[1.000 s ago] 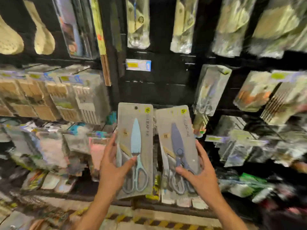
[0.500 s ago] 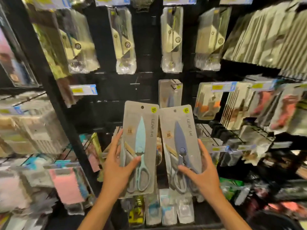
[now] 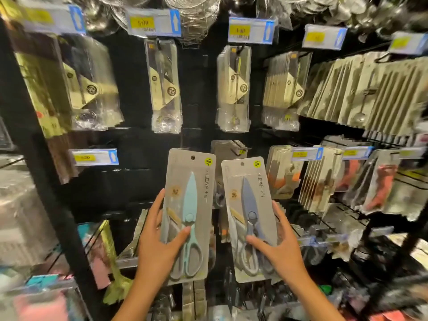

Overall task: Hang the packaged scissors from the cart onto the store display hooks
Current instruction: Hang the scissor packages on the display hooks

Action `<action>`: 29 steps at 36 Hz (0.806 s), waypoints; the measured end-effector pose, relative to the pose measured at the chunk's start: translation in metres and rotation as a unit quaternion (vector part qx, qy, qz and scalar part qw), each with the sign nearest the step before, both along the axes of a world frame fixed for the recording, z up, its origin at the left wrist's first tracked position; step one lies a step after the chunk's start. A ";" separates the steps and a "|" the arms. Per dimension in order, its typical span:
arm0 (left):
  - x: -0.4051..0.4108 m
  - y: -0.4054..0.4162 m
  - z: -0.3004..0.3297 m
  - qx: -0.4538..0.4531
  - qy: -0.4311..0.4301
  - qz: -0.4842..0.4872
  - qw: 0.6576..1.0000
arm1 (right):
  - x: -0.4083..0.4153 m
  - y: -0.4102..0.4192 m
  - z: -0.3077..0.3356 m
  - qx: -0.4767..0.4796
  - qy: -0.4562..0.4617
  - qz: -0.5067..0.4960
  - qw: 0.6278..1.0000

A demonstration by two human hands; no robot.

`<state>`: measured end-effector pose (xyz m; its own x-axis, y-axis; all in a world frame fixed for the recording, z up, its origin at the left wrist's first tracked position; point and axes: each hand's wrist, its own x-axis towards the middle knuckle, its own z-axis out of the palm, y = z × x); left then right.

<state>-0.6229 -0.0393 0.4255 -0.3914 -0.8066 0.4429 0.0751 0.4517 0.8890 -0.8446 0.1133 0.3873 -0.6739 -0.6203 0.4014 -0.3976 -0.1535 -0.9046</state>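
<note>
Head view — each hand's fingers (image 3: 155,206) grip one scissors pack (image 3: 188,214), thumbs across front.

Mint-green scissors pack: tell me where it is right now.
Head view, lower centre: the mint-green scissors pack is gripped by the left hand, beside the blue scissors pack in the right hand.

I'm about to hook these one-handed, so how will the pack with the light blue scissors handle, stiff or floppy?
The light blue scissors pack probably stays fairly stiff: its card stands flat above the left hand, unsupported. It is likely bottom-heavy, since the handles sit low. The glossy front may slip under a loose thumb.
</note>
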 end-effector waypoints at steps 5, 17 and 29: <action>-0.011 -0.014 0.004 0.003 0.005 -0.024 1.000 | -0.010 -0.011 0.000 0.003 0.008 -0.005 1.000; -0.025 -0.033 0.006 -0.030 -0.006 -0.030 0.999 | -0.033 -0.038 0.002 0.006 0.013 -0.012 1.000; -0.037 -0.042 0.006 -0.043 0.003 -0.026 0.999 | -0.045 -0.052 -0.013 0.018 -0.005 0.013 1.000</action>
<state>-0.6603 -0.0816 0.4319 -0.4295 -0.7439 0.5120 0.1053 0.5218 0.8465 -0.8895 0.0611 0.3740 -0.6607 -0.6523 0.3714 -0.3842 -0.1312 -0.9139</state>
